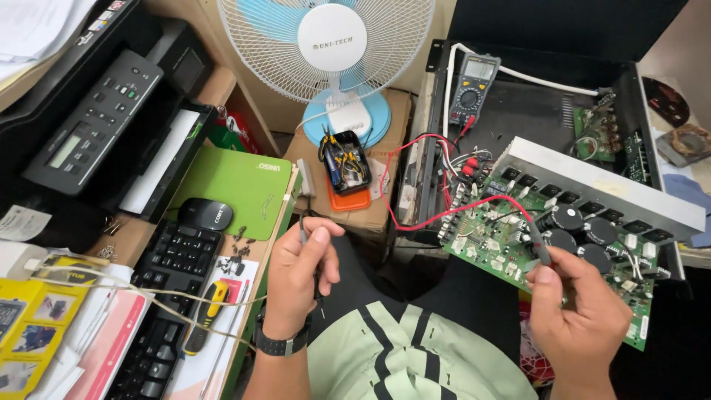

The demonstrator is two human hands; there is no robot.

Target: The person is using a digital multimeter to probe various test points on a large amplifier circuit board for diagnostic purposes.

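Head view:
- Left hand (pixel 295 275) is raised over the lap with its fingers curled tight around a thin black probe (pixel 304 231), whose tip points up beside the desk edge.
- Right hand (pixel 581 315) pinches a red probe (pixel 539 244) between thumb and fingers, with the tip resting on the green circuit board (pixel 511 244) beside its black capacitors (pixel 569 220).
- That board lies tilted against the open black chassis (pixel 518 111), right of centre.
- A red lead (pixel 415 227) loops from the board towards a multimeter (pixel 472 87) standing at the chassis's back edge.
- A desk fan (pixel 329 52) stands on a cardboard box (pixel 385 185), and a keyboard (pixel 174 259) and mouse (pixel 204 215) lie at the left.
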